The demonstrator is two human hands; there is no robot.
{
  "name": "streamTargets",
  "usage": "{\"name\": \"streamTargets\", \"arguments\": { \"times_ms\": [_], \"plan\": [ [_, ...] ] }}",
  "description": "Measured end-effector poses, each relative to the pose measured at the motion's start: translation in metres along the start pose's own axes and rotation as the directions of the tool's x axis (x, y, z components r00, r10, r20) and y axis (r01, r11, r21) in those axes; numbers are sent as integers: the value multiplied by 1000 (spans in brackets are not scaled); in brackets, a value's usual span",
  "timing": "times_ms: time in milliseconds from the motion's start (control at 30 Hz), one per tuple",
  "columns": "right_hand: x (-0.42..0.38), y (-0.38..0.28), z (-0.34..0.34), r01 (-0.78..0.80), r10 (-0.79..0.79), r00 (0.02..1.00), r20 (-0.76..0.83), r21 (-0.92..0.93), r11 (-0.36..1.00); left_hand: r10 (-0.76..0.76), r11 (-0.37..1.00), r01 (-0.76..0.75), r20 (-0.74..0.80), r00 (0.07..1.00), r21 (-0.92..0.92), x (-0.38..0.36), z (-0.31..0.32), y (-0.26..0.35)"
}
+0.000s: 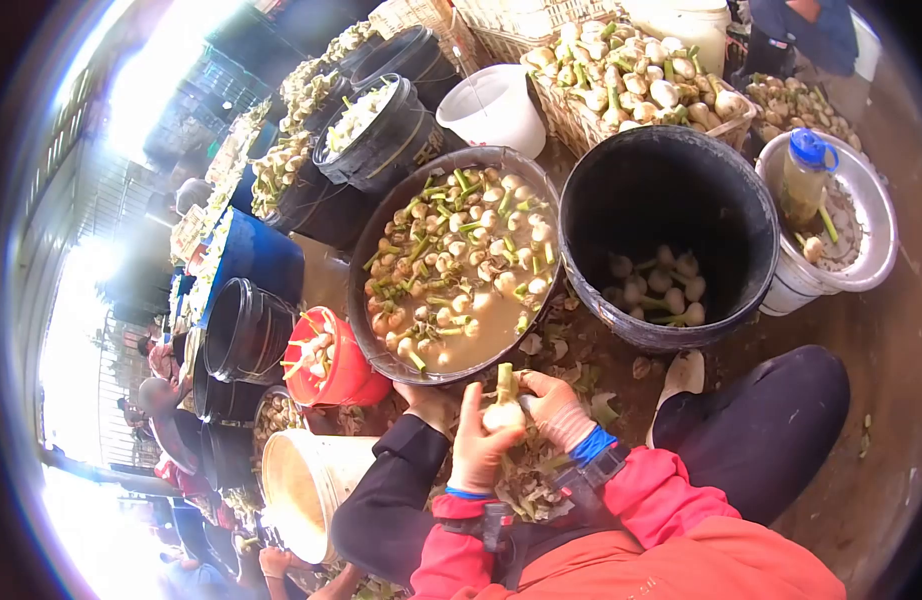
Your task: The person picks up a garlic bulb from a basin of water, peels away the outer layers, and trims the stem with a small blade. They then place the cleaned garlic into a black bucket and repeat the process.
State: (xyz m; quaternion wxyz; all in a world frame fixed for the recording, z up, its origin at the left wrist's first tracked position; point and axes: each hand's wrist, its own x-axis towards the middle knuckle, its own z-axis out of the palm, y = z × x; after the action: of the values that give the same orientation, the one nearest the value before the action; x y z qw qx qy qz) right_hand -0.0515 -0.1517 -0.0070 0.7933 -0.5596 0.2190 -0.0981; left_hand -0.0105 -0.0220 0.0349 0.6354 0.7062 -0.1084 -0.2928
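A garlic bulb (503,412) with a short green stalk sticks up between my two hands, just below the rim of a wide dark basin (381,225). My left hand (473,440) wraps around the bulb from the left. My right hand (553,405) presses on it from the right, fingers curled over its skin. The basin holds muddy water with several floating bulbs and cut stalks. A heap of peelings (526,485) lies in my lap under the hands.
A black bucket (671,170) with peeled bulbs stands to the right. Beside it a white bucket with a metal bowl (876,225) carries a bottle (803,175). A red bucket (346,375), a cream bucket (306,480), a basket (581,120) of bulbs and other people on the left surround me.
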Motion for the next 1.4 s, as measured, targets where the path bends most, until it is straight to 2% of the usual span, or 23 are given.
{"name": "streamTargets", "arguments": {
  "times_ms": [33, 100, 167, 233, 300, 367, 400, 433, 500, 533, 600, 633, 700, 733, 767, 867, 900, 967, 1067, 1100, 1267, 1367, 1400],
  "plan": [
    [0, -2, -2, -15, 3, 997, 79, 146, 989, -118, 941, 86, -81, 990, -327, -5, 0, 0],
    [-3, -1, -2, 25, -52, 992, 118, 221, 975, -193, 581, 236, 150, 970, -779, -12, -15, -5],
    [-5, -3, 0, 27, -46, 985, 169, 115, 993, -222, 504, 223, 125, 967, -834, -12, -19, -15],
    [-3, 12, 5, 90, -124, 975, 184, 186, 978, -298, 468, 275, 143, 944, -840, -13, -21, -16],
    [-10, 2, 9, -74, -65, 966, 250, 508, 858, -337, 508, 291, 124, 933, -810, -13, -28, -29],
    [-10, 0, 11, -124, 6, 971, 238, 481, 868, -286, 786, 315, 139, 948, -531, -14, -31, -38],
    [-10, 0, 12, -176, 79, 971, 223, 458, 871, -116, 983, 112, -23, 993, -144, -22, -14, -16],
    [-11, 0, 13, -233, 154, 966, 209, 435, 870, 228, 927, -182, -108, 968, 328, -12, -28, -54],
    [-10, 6, 16, -214, 149, 973, 174, 460, 862, 428, 851, -352, -126, 895, 390, -19, -17, -34],
    [-10, 7, 17, -179, 134, 982, 130, 461, 869, 428, 851, -351, -127, 895, 391, -19, -14, -25],
    [-10, 7, 20, -132, 114, 991, 68, 557, 820, 57, 971, -92, -160, 986, -220, -20, -13, -11],
    [-8, 7, 21, -134, 112, 991, 73, 556, 820, 60, 971, -96, -164, 985, -219, -17, -21, -15],
    [-7, 8, 21, -160, 98, 987, 127, 729, 666, -275, 633, 263, 106, 956, -728, -3, -42, -33],
    [-7, 8, 22, -129, 77, 991, 106, 679, 722, -449, 781, 257, -225, 865, -570, 7, -43, -42],
    [-7, 8, 22, -128, 76, 991, 106, 678, 723, -448, 780, 256, -225, 865, -570, 5, -38, -38],
    [-8, 10, 21, -136, 144, 989, 28, 546, 827, -134, 942, 1, -373, 918, -335, -12, -9, -18],
    [-10, 10, 22, -98, 70, 994, 85, 396, 913, 8, 955, -85, -264, 964, -283, -15, 0, -10],
    [-15, 10, 28, -2, -13, 982, 190, 78, 997, 257, 941, -307, -288, 922, -144, -12, 2, -21],
    [-20, 6, 35, -78, 16, 953, 302, 194, 978, -140, 874, -90, -423, 895, -478, -3, -8, 6],
    [-21, -5, 30, -34, 8, 981, 195, 134, 990, -284, 790, -38, -419, 863, -612, -1, -9, 15],
    [22, 60, -6, -44, 89, 970, -228, 194, 980, -143, 779, -11, -194, 970, -627, -23, -30, 1],
    [27, 66, -32, -154, 182, 943, -280, 122, 981, -138, 758, -79, -278, 950, -648, -42, -25, 13],
    [20, 59, -33, -137, 82, 980, -181, -312, 940, -137, 758, -85, -285, 949, -647, -41, -33, 5]
  ]
}}
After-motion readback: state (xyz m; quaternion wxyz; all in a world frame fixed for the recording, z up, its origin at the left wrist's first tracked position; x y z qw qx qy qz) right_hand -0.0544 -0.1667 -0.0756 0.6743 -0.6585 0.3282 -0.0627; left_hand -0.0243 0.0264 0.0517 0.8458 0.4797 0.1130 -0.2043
